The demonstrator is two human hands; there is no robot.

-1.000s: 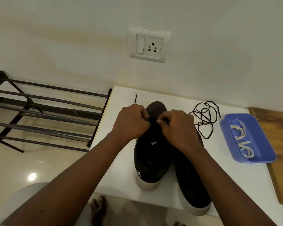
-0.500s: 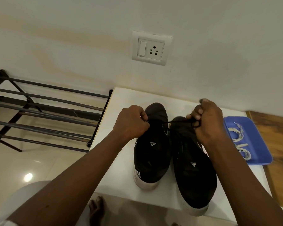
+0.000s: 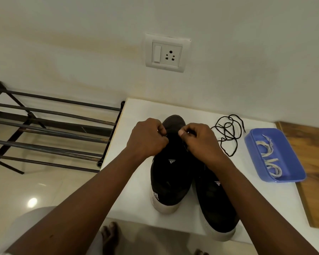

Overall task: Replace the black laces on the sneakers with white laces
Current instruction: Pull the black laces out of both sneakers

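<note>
Two black sneakers with white soles stand side by side on the white table (image 3: 136, 181), toes pointing away from me. My left hand (image 3: 147, 137) and my right hand (image 3: 201, 140) sit curled over the lacing area of the left sneaker (image 3: 169, 177), fingertips pinching at its black lace. The lace itself is mostly hidden under my fingers. The right sneaker (image 3: 215, 205) lies partly under my right forearm. A loose black lace (image 3: 228, 133) is coiled on the table behind the shoes. White laces (image 3: 269, 159) lie in a blue tray (image 3: 291, 159).
A dark metal shoe rack (image 3: 50, 133) stands left of the table. A wall socket (image 3: 166, 52) sits above. A wooden surface (image 3: 313, 162) adjoins the table on the right. Bare feet (image 3: 109, 236) show below the table's near edge.
My right hand, which had pulled a lace out to the right, has come back to the left sneaker beside my left hand. The coiled black lace is uncovered again.
</note>
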